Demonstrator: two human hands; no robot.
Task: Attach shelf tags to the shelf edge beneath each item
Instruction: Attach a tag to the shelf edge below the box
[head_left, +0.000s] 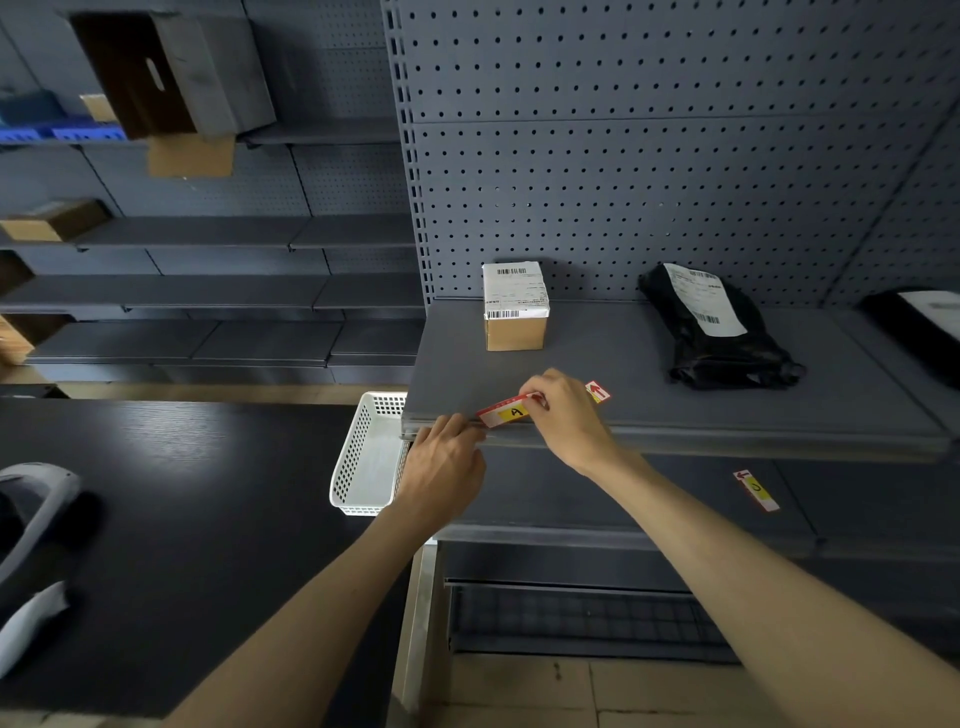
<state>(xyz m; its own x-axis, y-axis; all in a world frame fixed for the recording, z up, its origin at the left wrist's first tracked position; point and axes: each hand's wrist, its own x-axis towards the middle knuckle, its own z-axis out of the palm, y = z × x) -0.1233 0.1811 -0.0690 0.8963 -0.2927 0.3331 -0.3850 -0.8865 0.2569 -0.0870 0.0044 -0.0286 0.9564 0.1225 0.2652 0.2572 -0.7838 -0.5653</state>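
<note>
A red and white shelf tag (506, 414) with a yellow patch marked "A" lies tilted against the front edge of the grey shelf (727, 439). My right hand (566, 415) pinches the tag in its middle, and the tag's arrow end pokes out past the fingers. My left hand (441, 462) presses on the shelf edge just left of the tag, fingers curled. Behind, on the shelf, stands a small cardboard box (515, 306) with a white label. A black mailer bag (717, 327) lies to its right.
A second tag marked "C" (756, 491) lies on the lower shelf at the right. A white perforated basket (366, 457) sits on the dark table (182, 519) at the shelf's left end. Another black parcel (919, 327) lies far right.
</note>
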